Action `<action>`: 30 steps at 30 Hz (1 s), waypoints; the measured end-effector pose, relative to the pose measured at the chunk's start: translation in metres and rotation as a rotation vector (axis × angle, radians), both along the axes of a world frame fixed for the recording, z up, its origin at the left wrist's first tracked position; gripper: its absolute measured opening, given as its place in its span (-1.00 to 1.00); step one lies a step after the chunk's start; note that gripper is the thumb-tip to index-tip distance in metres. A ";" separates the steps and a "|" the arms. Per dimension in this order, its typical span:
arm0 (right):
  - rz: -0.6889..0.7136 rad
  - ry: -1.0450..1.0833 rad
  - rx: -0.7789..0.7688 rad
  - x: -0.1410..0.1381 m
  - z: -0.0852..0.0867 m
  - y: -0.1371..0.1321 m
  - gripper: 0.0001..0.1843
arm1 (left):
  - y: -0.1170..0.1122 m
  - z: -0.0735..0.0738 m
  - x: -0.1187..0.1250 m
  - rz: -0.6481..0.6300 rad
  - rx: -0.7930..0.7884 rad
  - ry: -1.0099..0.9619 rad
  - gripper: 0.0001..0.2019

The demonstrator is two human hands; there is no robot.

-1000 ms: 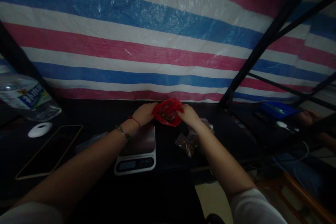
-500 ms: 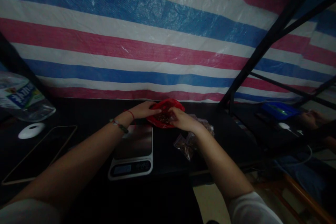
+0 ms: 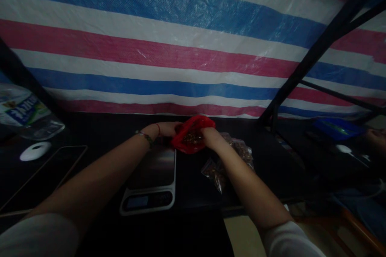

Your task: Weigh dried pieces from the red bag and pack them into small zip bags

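Observation:
A red plastic bag (image 3: 186, 149), its mouth gaping toward me, holds small brownish bits (image 3: 193, 138) too dim to name. My left hand (image 3: 169, 129) grips the bag's left side, with most of its fingers hidden behind the plastic. At the right side of the mouth, my right hand (image 3: 211, 138) reaches in, and its fingers are out of sight. A kitchen scale (image 3: 157, 168) with a metal plate lies below my left wrist; nothing rests on the plate. Small clear bags with brown contents (image 3: 215, 173) lie beside and beyond my right forearm.
To the left are a large plastic bottle (image 3: 28, 112), a white mouse (image 3: 35, 151) and a dark tablet-like slab (image 3: 45, 178). Striped sheeting (image 3: 169, 56) hangs behind the table. A black frame post (image 3: 289, 88) rises at right, near a blue item (image 3: 337, 128) and another person's hand (image 3: 376, 138).
The red bag has tipped toward me, its mouth showing more of the contents. My left hand has slipped from over the rim to behind its left side. My view has shifted slightly.

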State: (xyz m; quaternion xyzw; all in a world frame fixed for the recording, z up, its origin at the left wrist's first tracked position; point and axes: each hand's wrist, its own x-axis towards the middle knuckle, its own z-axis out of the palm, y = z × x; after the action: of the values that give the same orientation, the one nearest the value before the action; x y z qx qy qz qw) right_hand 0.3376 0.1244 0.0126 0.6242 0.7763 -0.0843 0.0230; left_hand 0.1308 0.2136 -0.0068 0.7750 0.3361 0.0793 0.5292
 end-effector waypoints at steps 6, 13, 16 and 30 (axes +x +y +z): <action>0.087 0.061 0.006 -0.010 -0.005 0.011 -0.69 | 0.001 -0.008 0.019 -0.052 0.212 0.112 -0.54; -0.025 0.159 0.085 -0.015 -0.015 0.013 -0.68 | -0.001 -0.010 0.021 0.010 0.290 0.098 -0.69; -0.034 0.224 0.099 -0.013 -0.021 0.012 -0.71 | -0.001 -0.010 0.020 0.065 0.277 0.035 -0.64; -0.006 0.594 0.101 0.003 -0.037 0.013 -0.72 | -0.003 -0.013 0.029 0.191 0.251 -0.049 -0.64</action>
State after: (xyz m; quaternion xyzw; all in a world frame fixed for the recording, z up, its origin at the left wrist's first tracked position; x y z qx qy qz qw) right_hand 0.3406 0.1378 -0.0245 0.5749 0.7504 -0.2245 -0.2366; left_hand 0.1594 0.2101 -0.0201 0.7976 0.3826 0.1895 0.4261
